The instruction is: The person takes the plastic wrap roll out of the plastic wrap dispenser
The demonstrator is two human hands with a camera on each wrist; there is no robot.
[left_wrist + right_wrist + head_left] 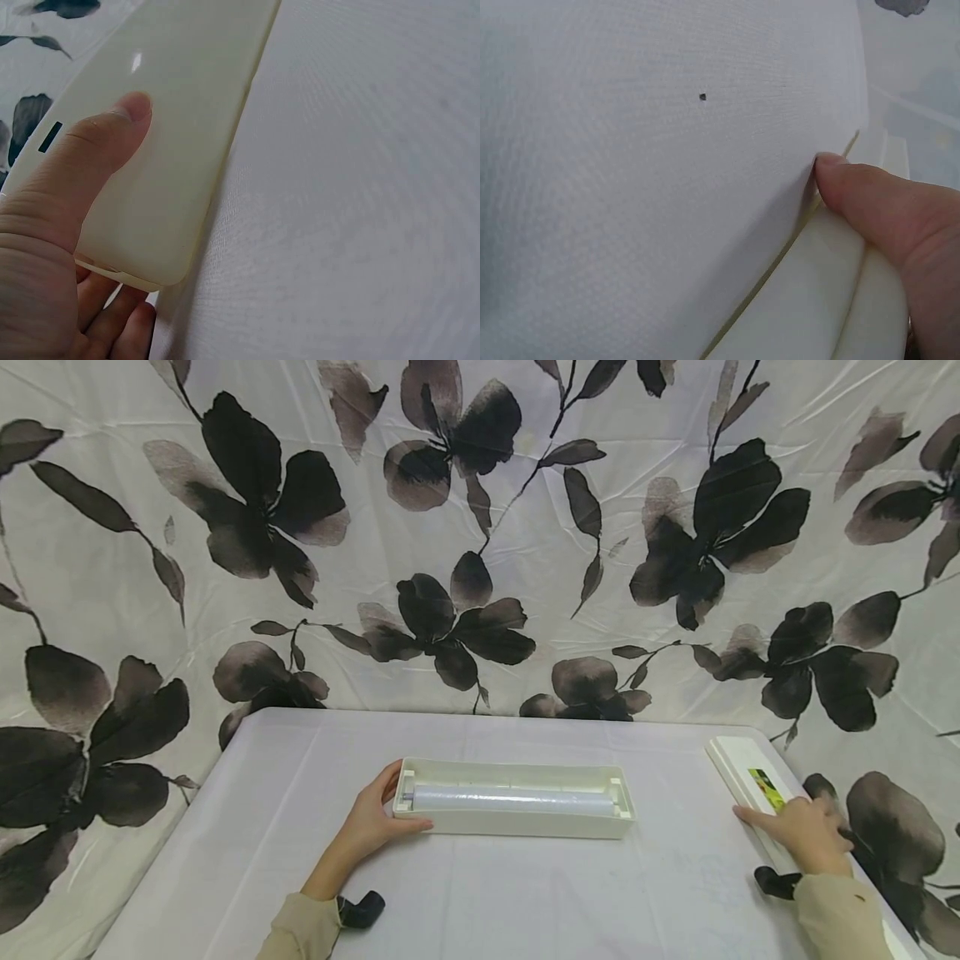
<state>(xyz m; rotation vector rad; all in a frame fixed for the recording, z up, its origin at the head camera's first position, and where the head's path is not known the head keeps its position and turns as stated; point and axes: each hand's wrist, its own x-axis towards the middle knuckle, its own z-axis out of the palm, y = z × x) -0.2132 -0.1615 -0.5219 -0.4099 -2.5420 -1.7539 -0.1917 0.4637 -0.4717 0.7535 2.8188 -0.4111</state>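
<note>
A long off-white plastic box (517, 826) lies lengthwise in the middle of the table, its top side uncovered. Inside it sits a roll of cling film (510, 799). My left hand (378, 814) grips the box's left end, thumb along the front wall and fingers behind the end, as the left wrist view also shows. At the table's right edge lies a long white lid (731, 756) with a yellow-green label (767, 789). My right hand (810, 833) holds the lid across its width, thumb on the left edge; its other fingers are partly hidden. In the right wrist view the thumb (862, 199) presses the lid's rim.
A white cloth covers the table (570, 902). Behind it hangs a white curtain (525, 543) with dark flowers. Dark wrist-worn pieces (362, 910) stick out beside both beige sleeves (840, 914).
</note>
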